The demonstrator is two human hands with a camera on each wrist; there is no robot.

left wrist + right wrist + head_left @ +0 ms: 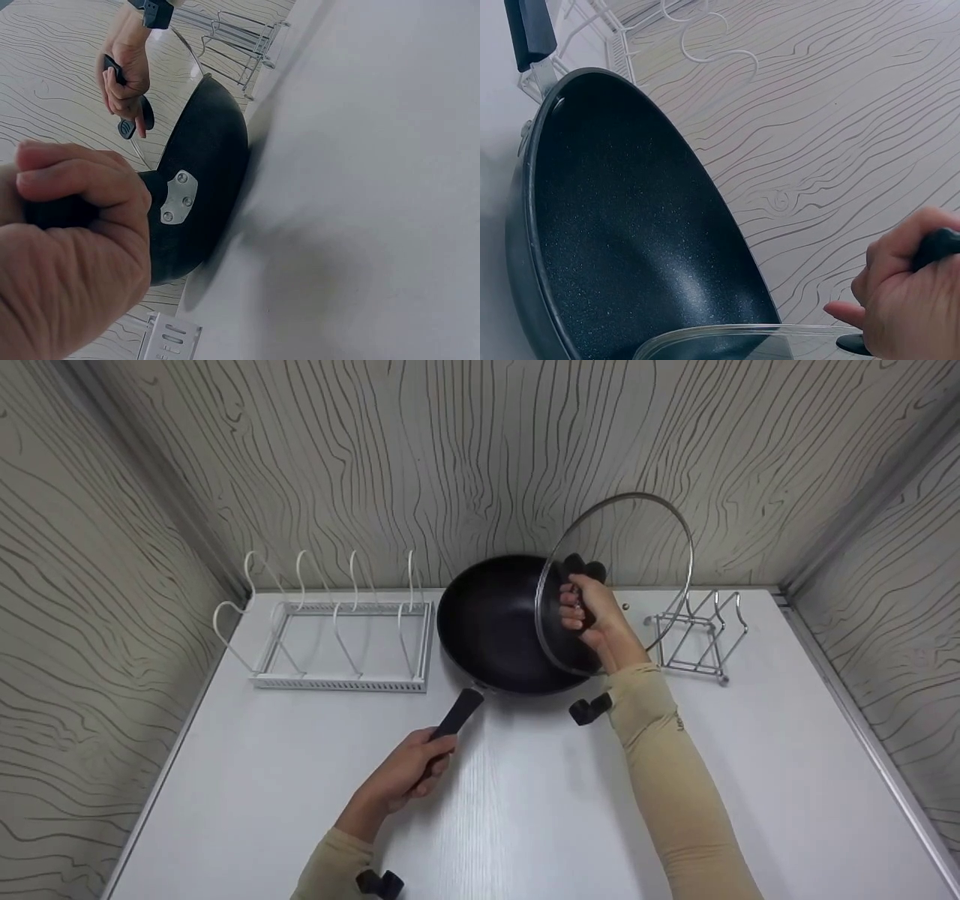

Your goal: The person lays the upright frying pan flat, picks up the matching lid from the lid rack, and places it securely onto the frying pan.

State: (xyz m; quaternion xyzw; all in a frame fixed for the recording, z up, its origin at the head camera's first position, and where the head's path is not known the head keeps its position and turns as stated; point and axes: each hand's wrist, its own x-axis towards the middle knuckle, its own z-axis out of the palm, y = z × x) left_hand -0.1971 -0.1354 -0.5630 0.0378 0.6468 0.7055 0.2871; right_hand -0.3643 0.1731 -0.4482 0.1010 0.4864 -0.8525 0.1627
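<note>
A black wok [495, 622] with a speckled inside stands at the back middle of the white table. My left hand [409, 771] grips its long black handle [459, 712], fingers wrapped round it in the left wrist view. Over the wok's right side, my right hand [592, 611] holds a clear glass lid [645, 547] by its black knob. The lid is tilted up, its metal-edged rim overlapping the wok in the head view. From the right wrist, the edge of the glass [720, 330] shows close by the wok's interior [630, 210].
To the left stands a white rack [341, 684] with tall wire loops. A smaller chrome wire rack [694, 666] is at the right, partly behind the lid. Wood-patterned walls [337, 457] close off the back and both sides of the table [540, 825].
</note>
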